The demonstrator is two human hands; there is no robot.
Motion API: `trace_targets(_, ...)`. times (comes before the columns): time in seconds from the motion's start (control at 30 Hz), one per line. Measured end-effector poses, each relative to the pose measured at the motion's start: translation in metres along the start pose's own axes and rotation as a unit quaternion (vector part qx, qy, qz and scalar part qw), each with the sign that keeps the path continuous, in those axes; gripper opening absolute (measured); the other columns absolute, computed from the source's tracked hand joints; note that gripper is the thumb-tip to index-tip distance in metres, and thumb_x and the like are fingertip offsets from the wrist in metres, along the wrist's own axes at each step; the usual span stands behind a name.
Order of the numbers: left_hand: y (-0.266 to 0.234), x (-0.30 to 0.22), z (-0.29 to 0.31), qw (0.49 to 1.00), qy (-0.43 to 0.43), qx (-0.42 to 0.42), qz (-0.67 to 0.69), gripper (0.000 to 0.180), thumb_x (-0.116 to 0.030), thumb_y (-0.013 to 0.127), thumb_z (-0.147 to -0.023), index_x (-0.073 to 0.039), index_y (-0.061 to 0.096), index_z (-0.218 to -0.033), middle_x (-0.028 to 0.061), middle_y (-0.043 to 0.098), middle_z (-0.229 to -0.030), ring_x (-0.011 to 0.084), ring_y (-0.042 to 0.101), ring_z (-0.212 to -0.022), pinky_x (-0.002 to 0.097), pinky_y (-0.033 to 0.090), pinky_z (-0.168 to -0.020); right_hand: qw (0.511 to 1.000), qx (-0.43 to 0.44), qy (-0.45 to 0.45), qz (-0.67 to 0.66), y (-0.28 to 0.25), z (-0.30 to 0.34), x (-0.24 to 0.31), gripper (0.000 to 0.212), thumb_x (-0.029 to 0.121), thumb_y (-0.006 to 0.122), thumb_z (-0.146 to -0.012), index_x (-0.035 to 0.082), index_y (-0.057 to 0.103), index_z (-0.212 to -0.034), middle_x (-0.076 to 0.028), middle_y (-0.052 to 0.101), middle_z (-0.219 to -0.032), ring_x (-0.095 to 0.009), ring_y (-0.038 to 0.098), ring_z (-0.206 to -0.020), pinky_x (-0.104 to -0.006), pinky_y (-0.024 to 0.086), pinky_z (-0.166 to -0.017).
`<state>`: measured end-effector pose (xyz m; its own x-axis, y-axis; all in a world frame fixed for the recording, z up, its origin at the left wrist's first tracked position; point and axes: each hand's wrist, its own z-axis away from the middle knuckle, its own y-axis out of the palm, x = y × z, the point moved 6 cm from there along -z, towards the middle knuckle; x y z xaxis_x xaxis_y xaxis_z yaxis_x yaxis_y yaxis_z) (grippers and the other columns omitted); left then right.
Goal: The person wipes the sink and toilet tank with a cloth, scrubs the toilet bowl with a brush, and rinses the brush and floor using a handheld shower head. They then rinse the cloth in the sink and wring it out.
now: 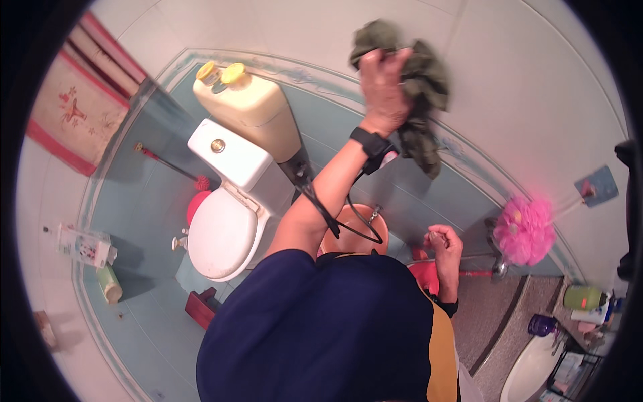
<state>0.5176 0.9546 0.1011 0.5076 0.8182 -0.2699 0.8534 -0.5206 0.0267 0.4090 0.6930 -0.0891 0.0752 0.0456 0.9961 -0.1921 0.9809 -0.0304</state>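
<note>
My left hand [385,94] is stretched up to the tiled wall and presses a crumpled dark green cloth [425,80] against it. Part of the cloth bunches above the fingers, and a long end hangs below the wrist. A black band with a cable [335,218] is strapped round that wrist. My right hand [445,254] hangs lower down on the right, its fingers loosely curled in with nothing visible in them. Below it is a red basin [423,273], partly hidden by my body. An orange bucket [349,224] stands between my two arms.
A white toilet [221,234] with its lid down stands on the left, beneath a cream plastic tank [258,110] with yellow caps. A pink bath puff [524,231] hangs on the right wall. A washbasin [532,368] is at the lower right. A red stool [199,308] sits near the toilet.
</note>
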Motion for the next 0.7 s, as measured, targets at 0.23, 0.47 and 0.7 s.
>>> trace_targets(0.23, -0.068, 0.19, 0.133, 0.908, -0.389, -0.072, -0.136, 0.06, -0.012, 0.059, -0.077, 0.004, 0.031, -0.128, 0.0234, 0.037, -0.12, 0.0391, 0.034, -0.115, 0.0463, 0.026, -0.101, 0.998, 0.052, 0.045, 0.013, 0.053, -0.006, 0.0, 0.01, 0.004, 0.058, -0.088, 0.001, 0.061, -0.097, -0.003, 0.063, -0.079, -0.006, 0.056, -0.068, -0.02, 0.047, -0.064)
trace_targets(0.47, -0.048, 0.215, 0.254, 0.673, -0.684, -0.271, -0.075, 0.063, -0.042, 0.051, -0.089, 0.006, 0.037, -0.128, 0.0267, 0.036, -0.132, 0.0379, 0.04, -0.118, 0.0458, 0.035, -0.099, 0.989, 0.067, 0.055, 0.117, 0.085, -0.007, 0.005, 0.01, 0.0, 0.057, -0.085, 0.0, 0.062, -0.095, 0.002, 0.059, -0.076, -0.004, 0.051, -0.067, -0.0191, 0.042, -0.064)
trace_targets(0.7, -0.059, 0.212, 0.25, 0.531, -0.786, -0.181, 0.261, 0.062, -0.026, 0.063, -0.084, 0.005, 0.035, -0.13, 0.0186, 0.045, -0.128, 0.0279, 0.043, -0.119, 0.0413, 0.035, -0.098, 0.978, 0.138, 0.049, 0.148, 0.122, -0.015, 0.003, 0.011, 0.001, 0.059, -0.084, 0.001, 0.062, -0.094, 0.003, 0.059, -0.074, -0.003, 0.049, -0.065, -0.0195, 0.042, -0.061)
